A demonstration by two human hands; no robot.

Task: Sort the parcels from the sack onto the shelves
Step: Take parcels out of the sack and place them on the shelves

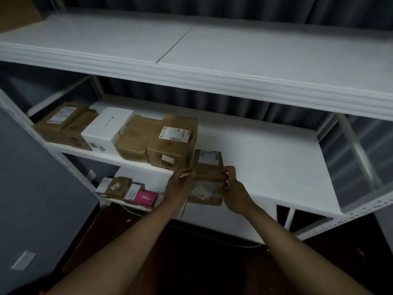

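Observation:
A small brown cardboard parcel (208,169) with a white label sits at the front of the middle shelf (265,158), right of a row of parcels. My left hand (180,184) grips its left side and my right hand (234,188) grips its right side. To its left on the same shelf stand a larger brown parcel (172,141) with a label, a crumpled brown parcel (133,141), a white box (108,126) and another brown parcel (63,122). The sack is out of view.
The top shelf (234,56) is bare white. On the lower shelf at left lie several small parcels (119,187), one of them a pink box (146,198). A grey wall (32,199) stands left; dark curtains hang behind the rack.

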